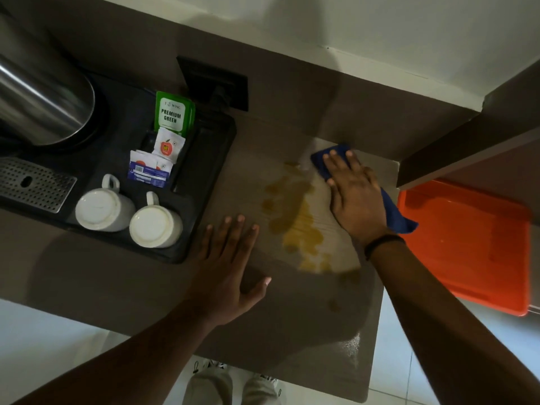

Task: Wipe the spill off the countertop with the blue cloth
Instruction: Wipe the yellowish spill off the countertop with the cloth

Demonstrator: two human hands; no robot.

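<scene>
Cloth [397,216] mostly hidden beneath right hand [355,194]

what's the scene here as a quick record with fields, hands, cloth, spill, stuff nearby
right hand: right hand flat, pressing on the blue cloth
left hand: left hand flat on the countertop, fingers spread, holding nothing
spill: yellow spill between the hands, not yet wiped
cloth position: at the spill's far right edge
left of spill: black tray with two upturned white cups and tea sachets
right of counter: orange tray
</scene>
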